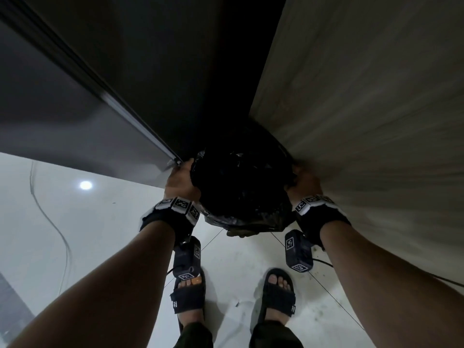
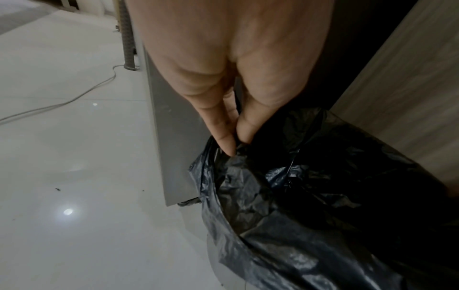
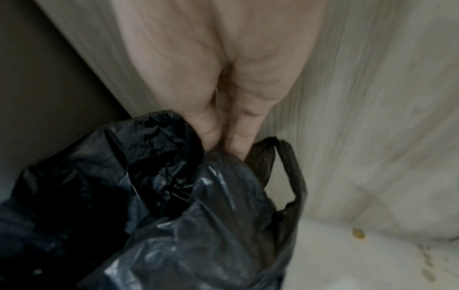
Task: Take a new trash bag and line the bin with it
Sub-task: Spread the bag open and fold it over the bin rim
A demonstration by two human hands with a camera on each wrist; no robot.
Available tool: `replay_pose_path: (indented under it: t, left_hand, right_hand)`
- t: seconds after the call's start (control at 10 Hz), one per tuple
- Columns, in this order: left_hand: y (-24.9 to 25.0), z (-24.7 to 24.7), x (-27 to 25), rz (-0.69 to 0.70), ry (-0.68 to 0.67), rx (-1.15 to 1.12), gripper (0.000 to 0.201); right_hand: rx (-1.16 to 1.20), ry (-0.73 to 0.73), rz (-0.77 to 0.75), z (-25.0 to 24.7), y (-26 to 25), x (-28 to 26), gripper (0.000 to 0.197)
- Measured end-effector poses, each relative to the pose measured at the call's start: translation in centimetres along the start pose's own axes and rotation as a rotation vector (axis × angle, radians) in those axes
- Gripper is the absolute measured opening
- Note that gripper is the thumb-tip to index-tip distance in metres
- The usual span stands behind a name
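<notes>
A person stood over a bin set on a pale tiled floor, wedged between a grey cabinet panel on the left and a wood-grain panel on the right. A black trash bag already covered the bin's mouth, its plastic crumpled and folded outward over the rim. The left hand pinched the bag's edge between thumb and fingers at the left side of the rim. The right hand pinched the opposite edge at the right side, beside a loose bag handle loop. Both hands were narrow, closed on plastic. The bin's body was almost wholly hidden by the bag.

The step appeared to be seating the bag over the rim. To do it well, both edges should probably be pulled down evenly, with the slack pressed inside so the liner sits against the walls. The thin plastic could tear if tugged hard against the tight side panels.
</notes>
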State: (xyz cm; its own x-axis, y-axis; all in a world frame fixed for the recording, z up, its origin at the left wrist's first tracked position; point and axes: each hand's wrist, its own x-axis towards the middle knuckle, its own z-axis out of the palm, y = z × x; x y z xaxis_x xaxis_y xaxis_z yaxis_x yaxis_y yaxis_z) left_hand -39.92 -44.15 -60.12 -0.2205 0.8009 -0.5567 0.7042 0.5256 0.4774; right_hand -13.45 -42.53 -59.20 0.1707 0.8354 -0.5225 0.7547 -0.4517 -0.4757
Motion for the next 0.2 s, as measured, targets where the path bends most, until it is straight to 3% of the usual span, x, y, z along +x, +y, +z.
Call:
replay_pose_path:
  t: [0.2]
  left_hand:
    - [1.2,-0.9,-3.3,0.062,0.095,-0.027,0.052]
  right_hand:
    - [0.06,-0.003,0.014,-0.9,-0.4,-1.4,0.048]
